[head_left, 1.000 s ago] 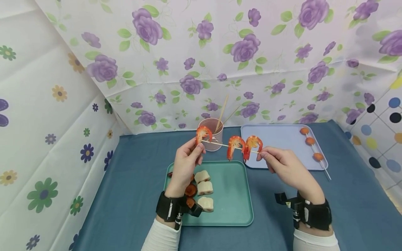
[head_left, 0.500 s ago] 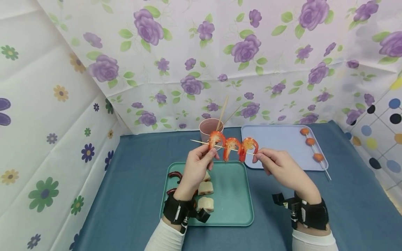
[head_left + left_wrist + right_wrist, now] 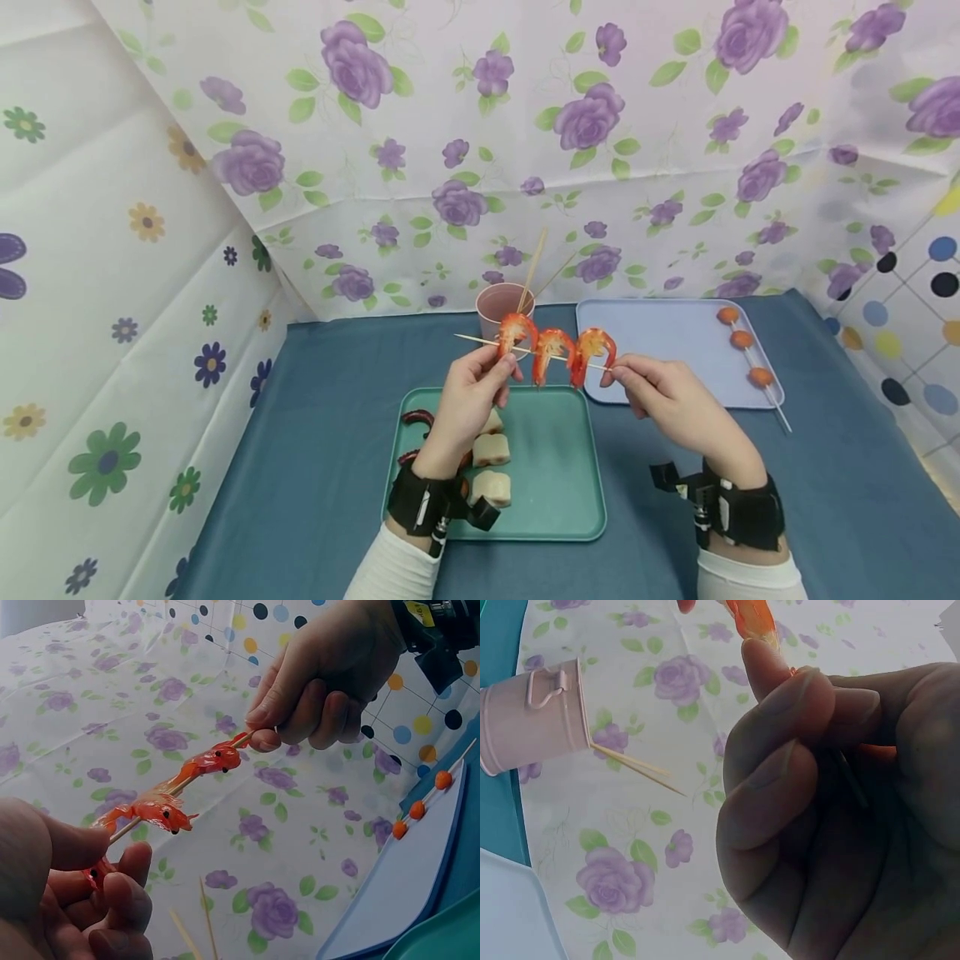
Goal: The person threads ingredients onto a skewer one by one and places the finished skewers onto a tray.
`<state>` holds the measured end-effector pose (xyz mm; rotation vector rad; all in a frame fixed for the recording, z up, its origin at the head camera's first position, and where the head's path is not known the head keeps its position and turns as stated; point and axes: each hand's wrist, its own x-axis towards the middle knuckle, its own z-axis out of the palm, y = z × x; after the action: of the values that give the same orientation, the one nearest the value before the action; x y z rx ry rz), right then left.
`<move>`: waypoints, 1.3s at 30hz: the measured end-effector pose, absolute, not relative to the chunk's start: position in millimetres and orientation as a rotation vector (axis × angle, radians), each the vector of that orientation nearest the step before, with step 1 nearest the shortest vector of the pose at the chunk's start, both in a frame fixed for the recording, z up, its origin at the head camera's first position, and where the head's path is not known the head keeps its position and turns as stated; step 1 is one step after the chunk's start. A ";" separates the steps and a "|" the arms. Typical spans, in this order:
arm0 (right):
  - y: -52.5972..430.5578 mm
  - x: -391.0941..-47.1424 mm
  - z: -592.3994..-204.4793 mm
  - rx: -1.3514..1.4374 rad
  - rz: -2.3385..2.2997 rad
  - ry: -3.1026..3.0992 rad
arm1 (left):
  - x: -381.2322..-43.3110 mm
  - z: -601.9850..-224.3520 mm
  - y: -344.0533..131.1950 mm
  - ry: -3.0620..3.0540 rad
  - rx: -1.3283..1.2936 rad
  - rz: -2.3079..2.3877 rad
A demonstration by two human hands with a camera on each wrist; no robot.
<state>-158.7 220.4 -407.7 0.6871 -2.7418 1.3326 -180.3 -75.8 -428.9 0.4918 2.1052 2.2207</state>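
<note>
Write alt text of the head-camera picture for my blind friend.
A person's left grip and right grip hold a thin skewer threaded with three red prawns above a blue cloth. Below is a green tray of food pieces; behind, a pink cup of sticks and a pale blue tray bearing a skewer of orange balls.

Green tray fronts a blue-draped bench.
Behind it, a pink pail stands beside a pale-blue tray.

Shrimp skewer in every view (head farthest)
</note>
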 end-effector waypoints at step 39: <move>328.4 -182.3 -503.5 -0.550 1.382 -2.602 | -190.4 -431.9 -86.5 2.174 0.384 2.123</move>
<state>-182.3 328.4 -503.5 -0.5500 -2.6020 1.3816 -190.4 -86.5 -431.9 0.3842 2.1739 2.1227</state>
